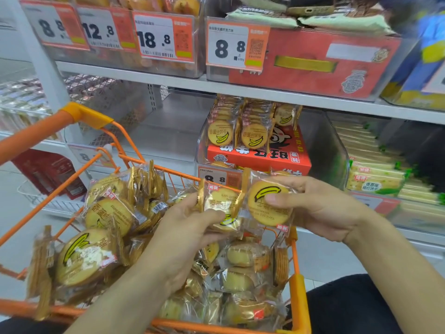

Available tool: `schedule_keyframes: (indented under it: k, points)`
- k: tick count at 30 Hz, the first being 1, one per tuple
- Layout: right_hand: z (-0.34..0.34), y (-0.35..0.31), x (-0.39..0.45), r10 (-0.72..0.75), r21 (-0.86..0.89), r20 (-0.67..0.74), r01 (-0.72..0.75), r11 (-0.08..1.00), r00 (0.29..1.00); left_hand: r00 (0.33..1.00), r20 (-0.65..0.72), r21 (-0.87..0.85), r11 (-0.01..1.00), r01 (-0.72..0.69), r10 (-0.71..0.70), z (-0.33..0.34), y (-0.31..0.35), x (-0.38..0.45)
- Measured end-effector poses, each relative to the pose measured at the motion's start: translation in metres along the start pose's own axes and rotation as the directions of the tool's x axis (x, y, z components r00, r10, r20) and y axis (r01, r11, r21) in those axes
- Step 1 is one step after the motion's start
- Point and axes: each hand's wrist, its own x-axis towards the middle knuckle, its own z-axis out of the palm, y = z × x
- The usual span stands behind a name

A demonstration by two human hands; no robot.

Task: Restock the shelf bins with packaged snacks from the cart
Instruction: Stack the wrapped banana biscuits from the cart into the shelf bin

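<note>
Both hands are over the orange cart (91,116), each holding a clear-wrapped banana biscuit pack. The left hand (192,227) has its grip closed round one biscuit pack (222,204), thumb across the lower front, fingers behind. The right hand (320,208) grips a second biscuit pack (268,203), thumb pressed on the face below the printed banana, fingers curled over the top edge. The two packs sit side by side, edges touching or nearly so, just above the cart's far rim.

The cart is heaped with loose packs (106,237) of the same round yellow biscuits, lying at all angles, some on edge.

Straight ahead on the lower shelf is a clear shelf bin (322,150). Inside it, a red carton (260,154) with upside-down print sits on the bin floor, and upright rows of stocked packs (240,126) stand on top of it, faces forward. The right part of the bin holds nothing visible. An 8.8 price tag (216,178) is on the bin front, partly hidden by the held packs.

Right of it, a bin of green-and-white cracker packs (375,174). The upper shelf carries more bins and tags reading 8.8, 12.8, 18.8, 8.8.
</note>
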Motion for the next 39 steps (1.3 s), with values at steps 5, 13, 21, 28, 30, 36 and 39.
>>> schedule_keyframes:
  k: [5, 13, 21, 28, 30, 36, 39]
  points:
    - [-0.001, -0.001, 0.002, -0.066, 0.158, -0.110, 0.083, 0.984, 0.992, 1.000, -0.014, 0.025, 0.999, 0.022, -0.021, 0.000, -0.002, 0.002]
    - [0.001, 0.006, 0.006, -0.200, -0.361, 0.015, 0.191, 0.913, 0.980, 0.999, 0.029, 0.054, 0.998, 0.042, -0.044, 0.006, -0.001, 0.002]
    - [0.016, 0.013, 0.014, -0.408, -0.607, 0.071, 0.364, 0.707, 0.910, 0.974, 0.198, 0.291, 0.956, 0.046, -0.107, 0.012, -0.003, 0.000]
    - [0.026, 0.020, 0.021, -0.616, -0.534, 0.042, 0.538, 0.652, 0.787, 0.966, 0.231, 0.150, 0.985, 0.080, -0.114, 0.005, -0.002, 0.001]
    - [0.020, 0.018, 0.021, -0.522, -0.392, -0.044, 0.466, 0.793, 0.852, 0.978, 0.169, 0.006, 0.993, 0.119, -0.118, 0.006, -0.003, 0.002]
    - [0.010, 0.019, 0.015, -0.145, -0.252, 0.001, 0.140, 0.958, 0.989, 0.997, 0.001, -0.077, 0.994, -0.076, 0.076, 0.020, 0.001, 0.005]
    - [0.015, 0.022, 0.021, -0.101, -0.125, 0.011, 0.101, 0.987, 0.995, 0.967, -0.099, 0.114, 0.968, -0.224, 0.236, 0.028, -0.002, 0.015]
